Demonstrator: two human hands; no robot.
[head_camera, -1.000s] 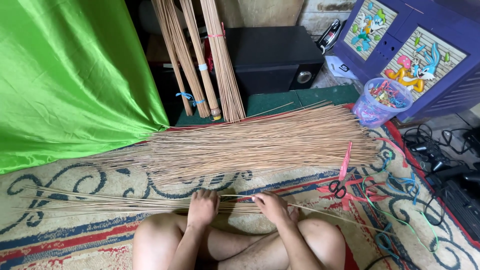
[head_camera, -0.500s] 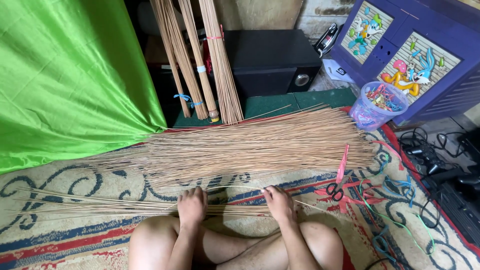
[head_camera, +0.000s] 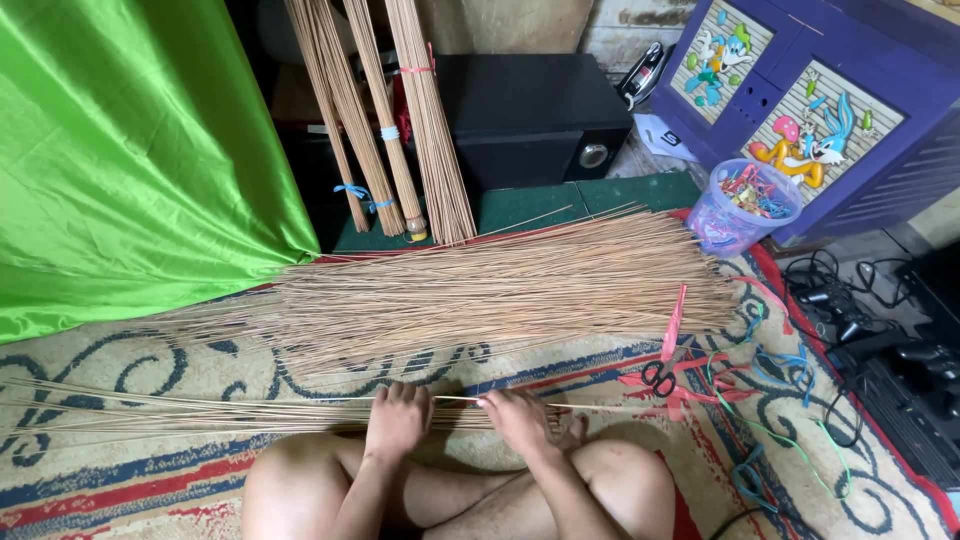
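Bare arms and bare legs, seen from above.
The left hand (head_camera: 398, 420) and right hand (head_camera: 520, 420) wear no gloves, rings or sleeves; knees uncovered.

both hands (head_camera: 460, 420) side by side, knuckles up, fingers seemingly curled shut

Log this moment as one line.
left hand: grips thin stick bundle | right hand: grips same bundle | big stick pile: on rug beyond hands | scissors: right of hands
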